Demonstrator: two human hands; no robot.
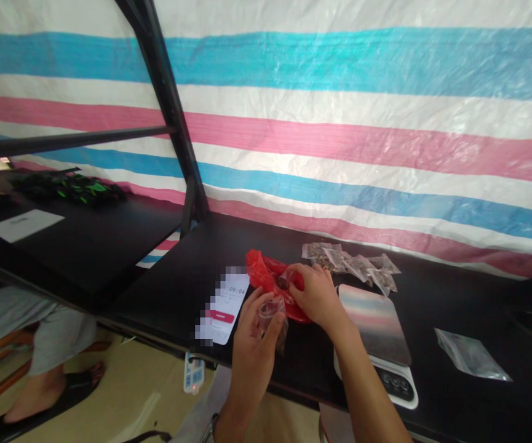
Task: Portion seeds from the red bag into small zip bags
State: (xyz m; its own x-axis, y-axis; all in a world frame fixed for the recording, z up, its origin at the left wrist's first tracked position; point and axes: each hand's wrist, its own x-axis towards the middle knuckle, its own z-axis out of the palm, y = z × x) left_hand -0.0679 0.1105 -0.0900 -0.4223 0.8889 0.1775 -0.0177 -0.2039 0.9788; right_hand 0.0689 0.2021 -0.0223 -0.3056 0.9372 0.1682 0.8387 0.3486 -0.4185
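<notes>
Fingers (pixel 250 307) of the left hand (pixel 251 338) pinch a clear bag (pixel 271 309), lower center; the right hand (pixel 317 294), half-curled, touches a red bag (pixel 259 271), grip unclear.

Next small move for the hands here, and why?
Probably bring the right hand from the red bag to the top of the small clear bag. The left hand holds that bag close by, something brown inside, while the right fingers work at the red bag. Filled packets lie beyond the scale. I can't tell what the right hand grips.
</notes>
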